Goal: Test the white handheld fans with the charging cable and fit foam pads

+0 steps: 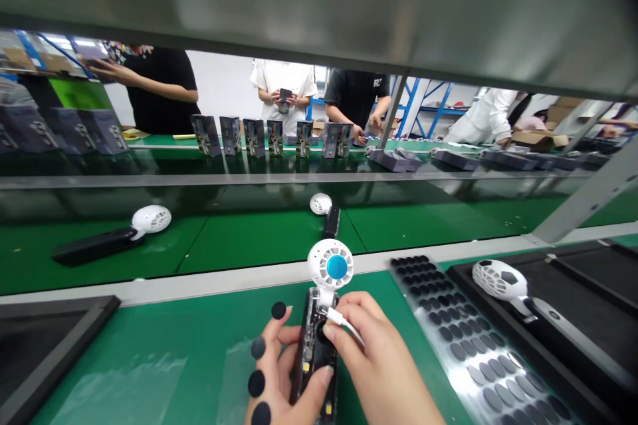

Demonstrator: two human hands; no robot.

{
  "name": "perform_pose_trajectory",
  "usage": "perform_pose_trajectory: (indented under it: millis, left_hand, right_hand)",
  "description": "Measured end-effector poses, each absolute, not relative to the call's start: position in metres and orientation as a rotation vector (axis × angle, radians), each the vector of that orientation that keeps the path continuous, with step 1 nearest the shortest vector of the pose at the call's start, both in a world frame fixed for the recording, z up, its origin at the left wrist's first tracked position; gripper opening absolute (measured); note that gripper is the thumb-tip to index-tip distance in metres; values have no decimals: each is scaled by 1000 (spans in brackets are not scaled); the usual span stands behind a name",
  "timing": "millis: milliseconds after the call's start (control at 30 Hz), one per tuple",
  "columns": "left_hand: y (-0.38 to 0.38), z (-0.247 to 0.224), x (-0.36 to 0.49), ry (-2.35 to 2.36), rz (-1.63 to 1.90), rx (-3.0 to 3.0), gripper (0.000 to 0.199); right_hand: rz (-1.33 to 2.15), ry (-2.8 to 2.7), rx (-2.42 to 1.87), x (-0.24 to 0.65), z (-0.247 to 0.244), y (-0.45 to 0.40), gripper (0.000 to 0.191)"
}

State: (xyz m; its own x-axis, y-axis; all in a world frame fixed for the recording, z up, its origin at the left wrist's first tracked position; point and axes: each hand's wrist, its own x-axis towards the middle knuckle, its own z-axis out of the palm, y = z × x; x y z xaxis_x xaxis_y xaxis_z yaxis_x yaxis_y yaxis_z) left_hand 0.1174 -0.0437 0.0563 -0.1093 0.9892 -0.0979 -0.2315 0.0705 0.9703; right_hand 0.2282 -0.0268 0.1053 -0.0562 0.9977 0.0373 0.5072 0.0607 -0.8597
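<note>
Head camera: a long, flat green table [209, 332] is under both hands. The left hand [282, 388] is wrapped around a black, stick-shaped fan [312, 335] with a round white head. The fan is between the two hands, and its head pokes up past the fingers. The right hand [376, 352] pinches a small white plug [336, 317] by the fan's neck. Flat, round black stickers [256, 383] sit on the left fingers.

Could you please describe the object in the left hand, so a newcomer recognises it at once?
On the near green work surface, look at lower centre. The left hand holds a long black handheld fan with a round white slotted head. Its bright blue disc sets it apart; the other white-headed fans show none.
</note>
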Motion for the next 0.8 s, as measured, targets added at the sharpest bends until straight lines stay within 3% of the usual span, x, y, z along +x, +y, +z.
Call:
perform_pose_trajectory:
  millis: [400,467,600,667,800]
  left_hand:
    - [-45,58,118,1105,1415,896,60]
    - [-46,56,119,1121,1432,908,59]
    - [-45,56,120,1132,1462,922,65]
    - [-43,58,118,1085,1469,929,68]
    - [-36,59,105,1165,1402,997,71]
  right_hand:
    - [759,-1629,-1493,218,91,-29,14]
    - [733,-1548,-1526,219,92,-29,23]
    - [1031,-1160,-1527,222,97,-27,54]
    - [1227,-1046,-1394,221,98,-26,54]
    - [1274,-1102,-1288,209,92,-30,41]
